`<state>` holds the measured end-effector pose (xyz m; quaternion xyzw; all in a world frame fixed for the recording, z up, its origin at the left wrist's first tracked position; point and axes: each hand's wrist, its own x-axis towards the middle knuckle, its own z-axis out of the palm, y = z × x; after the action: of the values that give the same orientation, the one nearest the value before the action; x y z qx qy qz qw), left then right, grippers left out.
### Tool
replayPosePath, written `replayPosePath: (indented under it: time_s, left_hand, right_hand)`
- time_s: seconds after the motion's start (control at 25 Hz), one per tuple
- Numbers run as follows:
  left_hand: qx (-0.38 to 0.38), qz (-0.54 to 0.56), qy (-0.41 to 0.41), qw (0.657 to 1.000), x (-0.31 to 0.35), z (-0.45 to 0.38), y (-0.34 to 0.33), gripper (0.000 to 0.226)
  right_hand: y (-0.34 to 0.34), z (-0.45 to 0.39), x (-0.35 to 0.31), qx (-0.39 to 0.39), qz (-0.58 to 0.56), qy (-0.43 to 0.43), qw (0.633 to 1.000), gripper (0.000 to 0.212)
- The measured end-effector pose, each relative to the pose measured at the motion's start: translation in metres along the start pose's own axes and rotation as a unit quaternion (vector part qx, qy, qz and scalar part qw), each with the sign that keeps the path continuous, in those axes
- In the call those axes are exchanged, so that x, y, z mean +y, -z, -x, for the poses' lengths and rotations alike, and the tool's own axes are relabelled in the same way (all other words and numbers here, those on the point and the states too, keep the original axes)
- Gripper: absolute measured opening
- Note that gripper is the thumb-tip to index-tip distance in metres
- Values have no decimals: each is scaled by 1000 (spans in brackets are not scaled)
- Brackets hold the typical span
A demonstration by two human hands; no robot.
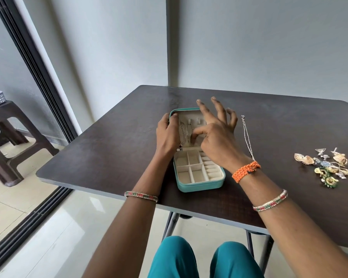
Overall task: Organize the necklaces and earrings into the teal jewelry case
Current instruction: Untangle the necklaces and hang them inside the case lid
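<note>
teal jewelry case (199, 178) lay open at table (109, 157) centre | left hand (167, 135) gripped lid's 9 o'clock edge | right hand (215, 135) pinched chain inside lid, other fingers splayed | necklace (247, 137) at 3 o'clock | earrings (327, 167) farther right

Nothing readable showed anywhere — no word, brand, number or sign. The teal jewelry case (199, 185) bore no label on its rim or cream lining, the dark table (109, 157) carried no marking, and the loose earrings (327, 167) were too small to show any stamp.
</note>
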<state>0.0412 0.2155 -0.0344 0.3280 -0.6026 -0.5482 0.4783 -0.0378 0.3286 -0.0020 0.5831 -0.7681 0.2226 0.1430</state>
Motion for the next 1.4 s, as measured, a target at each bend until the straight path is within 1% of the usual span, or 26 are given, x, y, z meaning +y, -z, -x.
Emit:
replayPosePath:
  time_s: [0.12,0.2,0.28,0.32,0.44,0.52,0.68,0.76,0.84,0.92,0.96,1.04,1.12,1.16,1.24,1.28,1.32,1.4]
  left_hand:
    - [-25,57,58,996,0,-6,3,23]
    - [-53,72,90,992,-6,-11,8,37]
    - [-72,73,111,989,-10,-14,8,42]
    - [-70,60,112,989,-7,-13,8,42]
    - [-7,-8,66,998,2,-5,9,30]
    - [12,-12,47,999,1,-3,10,28]
    - [17,-31,49,998,3,0,4,24]
    - [5,-60,37,997,2,1,2,33]
    - [-17,-83,35,996,0,3,4,51]
    - [-33,-112,39,992,5,1,8,61]
    - [-42,-132,33,990,11,0,9,62]
    - [-47,-194,-14,980,26,5,8,49]
    - [-15,-255,-93,962,45,16,-1,35]
    - [6,-265,-133,955,56,27,-7,30]
    - [32,-248,-209,945,72,49,-25,24]
    - [33,-228,-240,943,77,60,-36,23]
    - [24,-207,-256,944,80,71,-47,23]
    - [-20,-180,-261,948,79,90,-68,25]
  right_hand:
    - [0,0,0,-29,5,-2,1000,38]
    - [-1,0,1,-40,-1,4,999,37]
    - [-2,0,3,-4,-29,4,1000,39]
    - [-3,-1,6,30,-49,-6,998,40]
    - [-3,-4,16,126,-110,-63,984,39]
    - [-3,-4,22,154,-132,-81,976,38]
    - [-5,-3,27,161,-130,-112,972,35]
    - [-2,1,31,152,-114,-118,975,34]
    - [8,11,46,148,-114,-140,972,32]
    - [21,21,68,150,-147,-175,962,30]
    - [27,27,79,150,-167,-190,956,30]
    - [34,41,99,135,-184,-217,949,28]
    - [34,54,112,90,-181,-237,950,17]
    - [31,58,115,60,-179,-246,951,13]
    - [21,63,121,19,-165,-256,952,11]
    - [18,64,122,12,-153,-255,955,15]
    - [15,63,122,8,-141,-253,957,20]
    - [15,63,120,8,-137,-248,959,24]
